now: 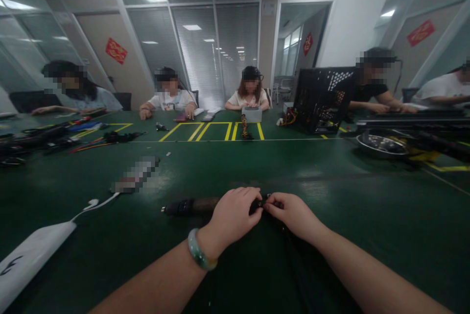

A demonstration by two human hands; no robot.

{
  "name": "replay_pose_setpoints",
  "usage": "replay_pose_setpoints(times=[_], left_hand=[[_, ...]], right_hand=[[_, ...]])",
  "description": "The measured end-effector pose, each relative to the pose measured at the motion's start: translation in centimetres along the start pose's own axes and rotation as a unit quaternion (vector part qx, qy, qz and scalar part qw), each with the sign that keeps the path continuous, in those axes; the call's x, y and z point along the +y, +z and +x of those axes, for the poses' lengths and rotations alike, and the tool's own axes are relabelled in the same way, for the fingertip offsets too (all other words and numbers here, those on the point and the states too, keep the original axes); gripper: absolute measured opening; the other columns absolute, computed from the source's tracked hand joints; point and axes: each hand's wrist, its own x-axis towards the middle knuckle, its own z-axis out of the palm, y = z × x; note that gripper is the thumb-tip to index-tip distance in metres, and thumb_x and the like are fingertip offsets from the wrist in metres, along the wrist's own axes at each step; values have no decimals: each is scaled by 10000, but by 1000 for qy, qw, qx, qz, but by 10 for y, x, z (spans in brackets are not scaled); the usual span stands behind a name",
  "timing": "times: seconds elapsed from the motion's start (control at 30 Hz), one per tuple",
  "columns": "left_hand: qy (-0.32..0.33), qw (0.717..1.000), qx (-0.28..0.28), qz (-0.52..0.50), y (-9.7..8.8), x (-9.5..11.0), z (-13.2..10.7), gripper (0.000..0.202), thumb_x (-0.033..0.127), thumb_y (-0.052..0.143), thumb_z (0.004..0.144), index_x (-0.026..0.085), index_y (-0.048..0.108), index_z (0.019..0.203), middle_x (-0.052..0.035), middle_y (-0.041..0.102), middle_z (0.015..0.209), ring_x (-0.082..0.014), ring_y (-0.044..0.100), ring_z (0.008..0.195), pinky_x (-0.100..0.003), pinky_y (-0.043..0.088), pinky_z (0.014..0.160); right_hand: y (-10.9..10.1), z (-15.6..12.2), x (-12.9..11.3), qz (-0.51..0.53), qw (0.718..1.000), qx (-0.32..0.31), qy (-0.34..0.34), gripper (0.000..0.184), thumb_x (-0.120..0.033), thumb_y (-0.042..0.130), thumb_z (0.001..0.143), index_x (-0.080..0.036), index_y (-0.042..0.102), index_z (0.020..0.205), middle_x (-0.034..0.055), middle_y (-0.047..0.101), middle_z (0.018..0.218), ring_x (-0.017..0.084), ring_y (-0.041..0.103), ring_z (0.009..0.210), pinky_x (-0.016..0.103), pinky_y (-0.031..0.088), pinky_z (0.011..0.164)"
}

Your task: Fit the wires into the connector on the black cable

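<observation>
A dark electric screwdriver [201, 205] lies sideways low over the green table, its black nose and silver tip pointing left. My left hand [237, 213], with a green bangle at the wrist, is wrapped over the rear part of its body. Close against that rear end, my right hand [290, 211] is closed in a pinch with thumb and fingers together. Between its fingertips seems to be the end of a black cord [283, 229], mostly covered by the hand. The cord trails down towards me in dim light.
A phone [137, 175] joins a white power bank [35, 260] by a white cable at left. Cable bundles [33, 140] lie far left. A black computer case [323, 101], a grey power supply [251, 114] and a metal bowl [382, 145] stand farther back. Several people sit opposite.
</observation>
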Motion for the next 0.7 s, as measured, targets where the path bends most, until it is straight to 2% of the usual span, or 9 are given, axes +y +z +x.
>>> replay_pose_setpoints(times=[0.17, 0.47, 0.7], left_hand=[[2, 1000, 2, -2, 2, -1, 0, 120, 239, 571, 837, 223, 594, 953, -15, 630, 1131, -210, 582, 1024, -395, 453, 904], [18, 1000, -5, -7, 1, -2, 1, 115, 184, 553, 837, 221, 611, 929, -10, 625, 1155, -197, 576, 1042, -393, 456, 913], [20, 1000, -7, -4, -2, 1, 1, 145, 267, 503, 893, 214, 613, 971, -30, 629, 1138, -203, 584, 1026, -401, 463, 901]], right_hand=[[-1, -1, -2, -2, 1000, -1, 12, 182, -315, 538, 856, -211, 672, 793, -19, 675, 760, 141, 597, 692, 225, 374, 603], [-3, -1, -4, -8, 1000, -3, 13, 189, -322, 537, 857, -211, 678, 800, -14, 677, 766, 146, 600, 694, 228, 373, 601], [-3, -2, -4, -3, 1000, -4, 19, 195, -323, 530, 858, -203, 679, 815, -3, 679, 773, 153, 601, 694, 237, 382, 602]])
